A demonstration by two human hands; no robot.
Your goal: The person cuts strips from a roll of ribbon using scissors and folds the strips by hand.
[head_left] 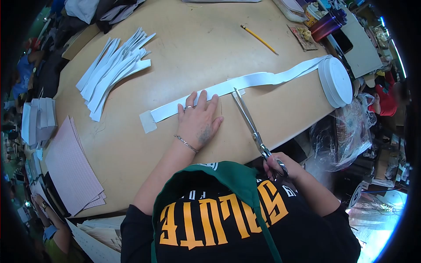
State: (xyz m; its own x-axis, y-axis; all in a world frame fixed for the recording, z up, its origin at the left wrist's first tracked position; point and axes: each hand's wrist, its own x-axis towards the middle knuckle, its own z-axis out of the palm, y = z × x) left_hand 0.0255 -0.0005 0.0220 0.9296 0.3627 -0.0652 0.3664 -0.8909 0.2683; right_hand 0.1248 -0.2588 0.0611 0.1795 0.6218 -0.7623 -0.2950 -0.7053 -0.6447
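My left hand (pixel 197 109) lies flat with fingers spread, pressing a white elastic band (pixel 258 79) against the table. The band's left end meets a piece of tape (pixel 148 122) on the tabletop; its other end runs to a white roll (pixel 337 82) at the right. My right hand (pixel 280 165) grips the handles of a pair of metal scissors (pixel 250 120). The blades are slightly apart, their tips at the band's lower edge beside a second small piece of tape (pixel 241 92). The band looks uncut there.
A pile of cut white strips (pixel 116 70) lies at the upper left. Pinkish sheets (pixel 72 168) rest at the left edge. A yellow pencil (pixel 259 39) lies farther back. A tumbler (pixel 326 25) stands at the upper right, and plastic wrap (pixel 344 136) hangs past the table's right edge.
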